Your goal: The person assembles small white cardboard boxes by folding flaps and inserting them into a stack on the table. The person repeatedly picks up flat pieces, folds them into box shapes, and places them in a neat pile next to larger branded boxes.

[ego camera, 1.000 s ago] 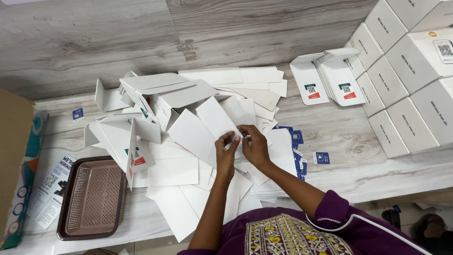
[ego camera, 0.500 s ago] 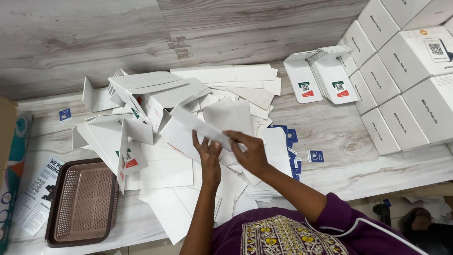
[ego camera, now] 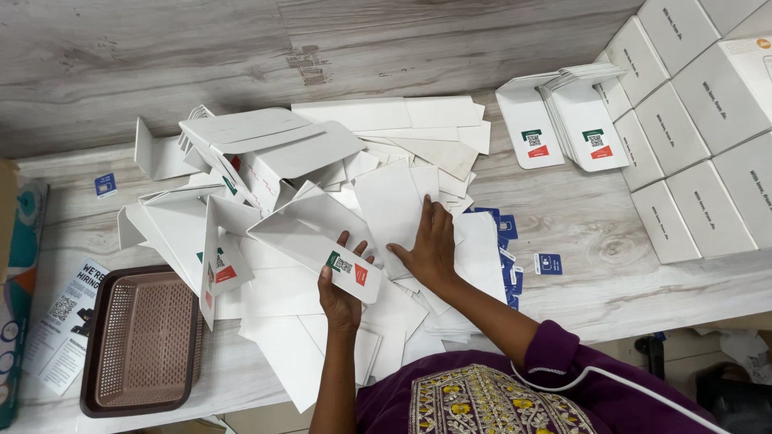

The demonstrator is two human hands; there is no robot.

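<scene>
My left hand (ego camera: 341, 283) holds a flat white card sleeve (ego camera: 315, 235) with a small green and red label, lifted a little above the heap. Just to its right, my right hand (ego camera: 433, 243) lies flat, fingers spread, on a white card sheet (ego camera: 394, 210) in the pile of loose white cards (ego camera: 281, 305) that covers the middle of the wooden table (ego camera: 595, 233). Some folded white cartons (ego camera: 265, 149) lie open on the heap behind my hands.
A brown mesh tray (ego camera: 141, 341) sits at the front left beside a printed leaflet (ego camera: 68, 317). Folded labelled sleeves (ego camera: 567, 120) are stacked at the back right, next to a block of white boxes (ego camera: 700, 128). Small blue cards (ego camera: 505, 257) lie right of my right hand.
My hands have come apart. The left has carried the labelled sleeve left and toward me, while the right has let go and now presses on the pile.
</scene>
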